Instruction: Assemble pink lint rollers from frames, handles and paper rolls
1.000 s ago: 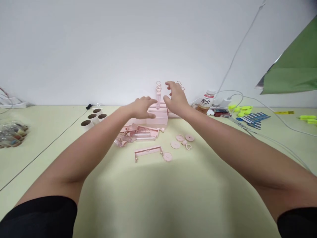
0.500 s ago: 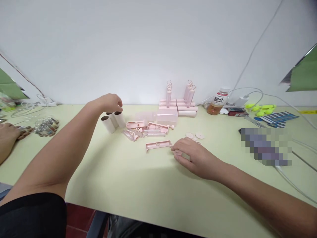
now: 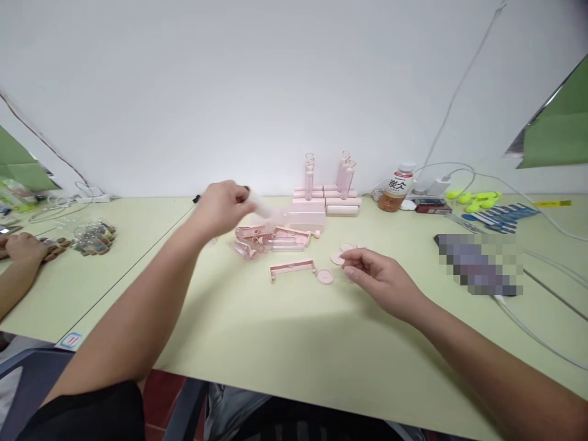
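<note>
My left hand (image 3: 225, 205) is closed around one end of a hollow white roll (image 3: 261, 204), lifted above the table and smeared by motion. My right hand (image 3: 379, 275) hovers low over the table, fingers slightly curled and thumb apart. Its fingertips are at the edge of several pale pink round caps (image 3: 337, 258). Another pink disc (image 3: 325, 277) lies flat beside the right end of a long pink tray-like part (image 3: 293, 267). Behind that is a heap of pink and clear plastic parts (image 3: 271, 239). My left forearm covers the place where the other white rolls stood.
Pink boxy pieces (image 3: 307, 217), pink rollers (image 3: 342, 210) and upright pink tubes with heart-shaped loops (image 3: 309, 177) stand by the wall. To the right are a drink bottle (image 3: 397, 188), a blurred-out device (image 3: 475, 263) and cables. Another person's hand (image 3: 25, 248) works at far left.
My left hand has moved right with a white roll lifted off the table. My right hand has let go of a pink disc, which lies flat, and shifted right to the other caps.
</note>
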A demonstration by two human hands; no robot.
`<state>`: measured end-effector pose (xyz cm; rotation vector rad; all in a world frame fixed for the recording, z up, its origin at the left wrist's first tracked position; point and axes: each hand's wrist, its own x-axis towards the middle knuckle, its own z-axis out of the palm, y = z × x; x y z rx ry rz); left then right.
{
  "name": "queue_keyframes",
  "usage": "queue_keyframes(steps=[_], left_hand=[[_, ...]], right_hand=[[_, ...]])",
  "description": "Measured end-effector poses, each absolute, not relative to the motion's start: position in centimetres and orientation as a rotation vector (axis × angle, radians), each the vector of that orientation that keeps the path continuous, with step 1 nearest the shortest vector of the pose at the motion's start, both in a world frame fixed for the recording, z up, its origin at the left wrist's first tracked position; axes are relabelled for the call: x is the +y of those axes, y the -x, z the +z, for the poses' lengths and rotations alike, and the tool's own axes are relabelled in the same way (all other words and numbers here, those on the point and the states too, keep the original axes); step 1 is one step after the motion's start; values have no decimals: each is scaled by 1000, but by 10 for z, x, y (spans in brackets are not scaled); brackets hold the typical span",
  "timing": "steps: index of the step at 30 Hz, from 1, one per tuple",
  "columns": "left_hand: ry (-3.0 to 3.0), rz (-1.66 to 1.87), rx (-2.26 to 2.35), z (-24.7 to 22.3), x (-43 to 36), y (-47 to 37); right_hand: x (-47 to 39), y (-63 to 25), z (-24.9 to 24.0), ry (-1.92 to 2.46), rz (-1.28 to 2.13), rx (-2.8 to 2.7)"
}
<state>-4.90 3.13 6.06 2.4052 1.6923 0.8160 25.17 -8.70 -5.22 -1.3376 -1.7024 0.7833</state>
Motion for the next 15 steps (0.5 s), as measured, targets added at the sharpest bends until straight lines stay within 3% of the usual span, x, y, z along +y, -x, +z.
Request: queue_keyframes(steps=[3,6,11,15], left_hand=[[-2035,1051,1159,35,-11,-5],[-1990,843,825,-1,-32,-51],[-2737,453,966,-36,-25,-76],[-3040,57,937,-43,-11,-75]], right_hand=[[-85,-246,-53,1099,1063,-1472],[-85,-248,-54,918,1131,-1273],[-72,-278,-54,1111,698,-1032],[-65,-293,-53,1258,632,-1005]])
